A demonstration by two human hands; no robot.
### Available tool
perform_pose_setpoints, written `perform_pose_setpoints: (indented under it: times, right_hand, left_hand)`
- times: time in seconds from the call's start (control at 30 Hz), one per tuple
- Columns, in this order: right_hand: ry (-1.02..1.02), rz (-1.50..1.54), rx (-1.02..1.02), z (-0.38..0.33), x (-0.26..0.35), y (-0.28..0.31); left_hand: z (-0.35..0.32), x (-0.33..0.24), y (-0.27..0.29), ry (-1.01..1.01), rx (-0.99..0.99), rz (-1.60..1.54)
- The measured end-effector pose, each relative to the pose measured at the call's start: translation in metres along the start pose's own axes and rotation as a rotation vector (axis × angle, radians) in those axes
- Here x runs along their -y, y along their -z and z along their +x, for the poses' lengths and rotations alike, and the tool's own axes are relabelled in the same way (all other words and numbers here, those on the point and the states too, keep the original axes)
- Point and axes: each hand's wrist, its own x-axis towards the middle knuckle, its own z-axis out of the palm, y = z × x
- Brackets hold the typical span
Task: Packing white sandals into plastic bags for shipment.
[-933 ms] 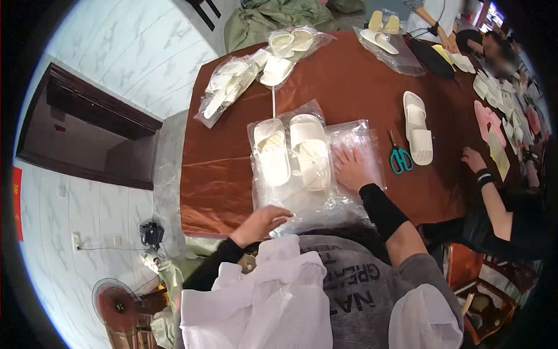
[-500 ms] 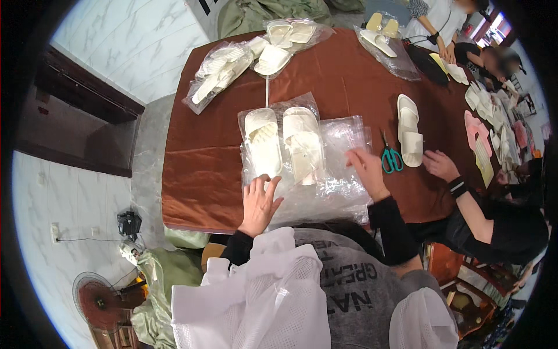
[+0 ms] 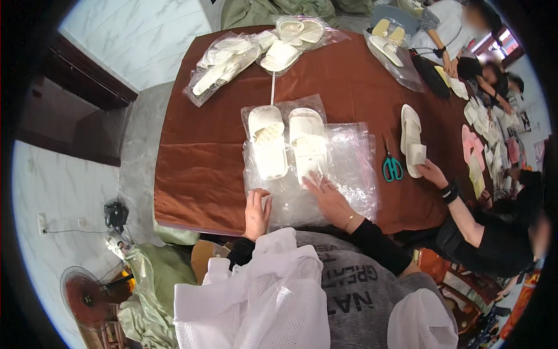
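Head view: left hand laid flat, fingers spread wide, nothing gripped, on near edge of clear plastic bag stack. Right hand pressed flat on same stack, fingers splayed. White foam slippers, smooth and rounded, sealed in glossy bag, set just beyond stack on brown desk. Teal-handled scissors seen right of stack.

Teal-handled scissors lie at three o'clock on the brown desk. Bagged white slippers sit at eleven o'clock, and a red fan stands at seven.
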Motion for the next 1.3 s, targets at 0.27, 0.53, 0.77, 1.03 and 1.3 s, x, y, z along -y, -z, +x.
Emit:
perform_pose_setpoints:
  times: [0.27,0.53,0.77,1.03,1.3]
  right_hand:
    - [-0.112,-0.086,0.074,0.05,-0.018,-0.039]
    - [-0.252,-0.129,-0.143,0.105,-0.053,-0.1]
    - [-0.598,-0.194,-0.231,0.193,-0.056,-0.108]
    - [-0.596,1.291,-0.649,0.197,-0.068,-0.08]
    - [-0.126,0.199,-0.572,0.152,-0.095,0.028]
  left_hand:
    - [-0.016,0.017,-0.016,-0.06,-0.055,0.191]
    - [-0.024,0.039,-0.033,-0.089,0.024,0.293]
    - [-0.036,0.052,-0.038,-0.058,0.041,0.356]
    - [-0.042,0.053,-0.038,-0.085,-0.034,0.383]
    - [-0.033,0.046,-0.037,-0.139,-0.03,0.383]
